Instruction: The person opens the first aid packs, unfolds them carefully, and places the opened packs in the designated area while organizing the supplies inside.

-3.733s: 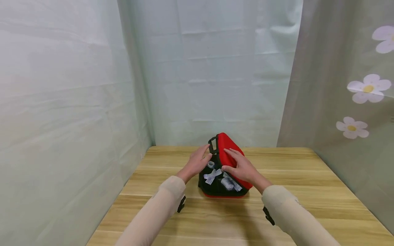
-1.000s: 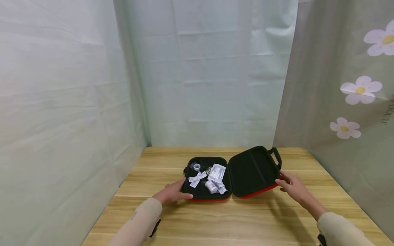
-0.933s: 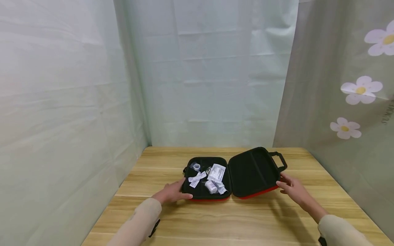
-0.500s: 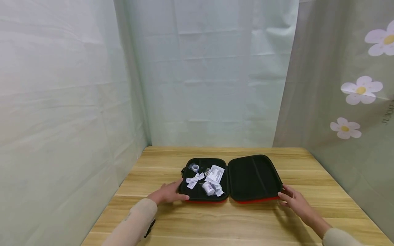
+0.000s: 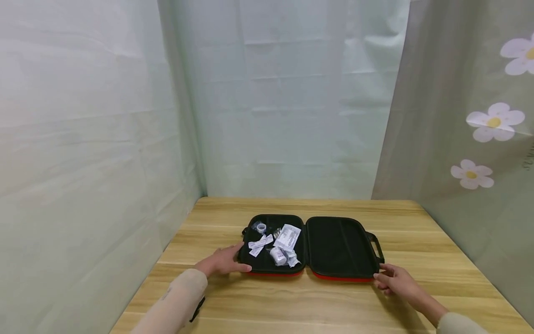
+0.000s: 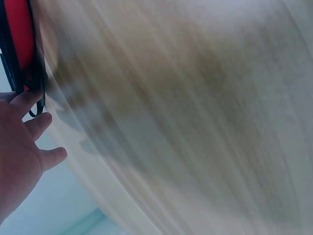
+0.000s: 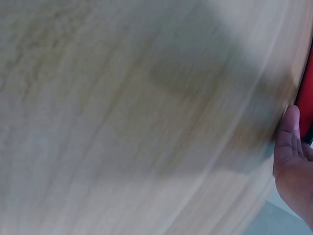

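A first-aid case (image 5: 344, 248) lies spread flat on the table, black inside with a red shell. Its left half holds a tape roll (image 5: 261, 228), crossed white paper strips (image 5: 260, 244), a flat white packet (image 5: 287, 237) and a wrapped white bandage roll (image 5: 278, 255). My left hand (image 5: 223, 260) rests against the left half's front corner, fingers extended and spread in the left wrist view. At the lid's front right corner, my right hand (image 5: 400, 282) holds the edge between thumb and curled fingers. In the right wrist view the thumb (image 7: 291, 118) lies along the red side.
The case's black carrying handle (image 5: 377, 247) sticks out at the lid's right. Under it all is a wooden table (image 5: 317, 308). Pale curtains (image 5: 292, 102) hang behind and at both sides, with printed flowers on the right one.
The lid has swung over to the right and come down flat, with my right hand following it down. The case and my left hand have shifted slightly left in the head view.
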Demonstrator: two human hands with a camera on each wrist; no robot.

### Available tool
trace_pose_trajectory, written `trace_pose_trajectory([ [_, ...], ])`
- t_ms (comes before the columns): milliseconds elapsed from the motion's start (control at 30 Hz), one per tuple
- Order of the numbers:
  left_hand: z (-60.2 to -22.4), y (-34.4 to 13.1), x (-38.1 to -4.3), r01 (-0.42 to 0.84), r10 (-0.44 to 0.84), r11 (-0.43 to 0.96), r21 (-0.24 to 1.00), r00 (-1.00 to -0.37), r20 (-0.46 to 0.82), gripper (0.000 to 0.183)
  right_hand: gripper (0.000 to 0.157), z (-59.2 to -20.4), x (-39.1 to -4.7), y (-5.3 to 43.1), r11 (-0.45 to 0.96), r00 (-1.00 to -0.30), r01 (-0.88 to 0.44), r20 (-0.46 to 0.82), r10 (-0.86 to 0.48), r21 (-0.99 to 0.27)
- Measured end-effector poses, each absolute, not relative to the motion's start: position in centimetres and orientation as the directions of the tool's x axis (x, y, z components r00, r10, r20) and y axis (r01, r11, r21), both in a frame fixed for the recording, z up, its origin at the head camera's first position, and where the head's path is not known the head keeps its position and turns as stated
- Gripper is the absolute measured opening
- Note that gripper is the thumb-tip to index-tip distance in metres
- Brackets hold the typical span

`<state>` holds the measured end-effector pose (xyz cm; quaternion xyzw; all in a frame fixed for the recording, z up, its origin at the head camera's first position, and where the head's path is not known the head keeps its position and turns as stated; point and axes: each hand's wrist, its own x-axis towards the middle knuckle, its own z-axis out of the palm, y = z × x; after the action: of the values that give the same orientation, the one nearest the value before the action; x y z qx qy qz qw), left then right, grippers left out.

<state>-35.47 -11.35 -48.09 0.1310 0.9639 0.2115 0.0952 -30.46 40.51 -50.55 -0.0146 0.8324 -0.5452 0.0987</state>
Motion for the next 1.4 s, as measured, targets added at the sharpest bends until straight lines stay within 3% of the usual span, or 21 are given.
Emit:
trace_pose_trajectory([
  [233, -48.1, -11.3, -35.5, 0.196, 0.284, 0.862, 0.468, -0.951, -0.125, 0.098, 0.058, -50.6, -30.5, 41.5, 0.469, -0.973, 0.000, -0.108, -0.202, -0.883],
  [467, -48.3, -11.3, -35.7, 0.236, 0.334, 0.806, 0.543, -0.939, -0.087, 0.098, 0.041, -49.3, -30.9, 42.0, 0.565, -0.996, -0.009, -0.042, -0.076, -0.825],
  [800, -48.8, -10.2, -36.3, 0.312, 0.380, 0.742, 0.593, -0.925, 0.011, 0.091, 0.051, -47.4, -32.7, 40.9, 0.590, -0.997, -0.074, 0.043, -0.066, -0.804],
  [1167, -49.1, -9.9, -36.1, 0.288, 0.374, 0.736, 0.613, -0.927, -0.013, 0.106, 0.048, -46.3, -35.1, 36.5, 0.651, -0.975, -0.215, 0.199, -0.099, -0.728],
  [1400, -49.0, -9.9, -36.1, 0.273, 0.368, 0.742, 0.612, -0.929, -0.032, 0.107, 0.047, -46.2, -36.4, 33.8, 0.642, -0.977, -0.202, 0.195, -0.083, -0.740],
])
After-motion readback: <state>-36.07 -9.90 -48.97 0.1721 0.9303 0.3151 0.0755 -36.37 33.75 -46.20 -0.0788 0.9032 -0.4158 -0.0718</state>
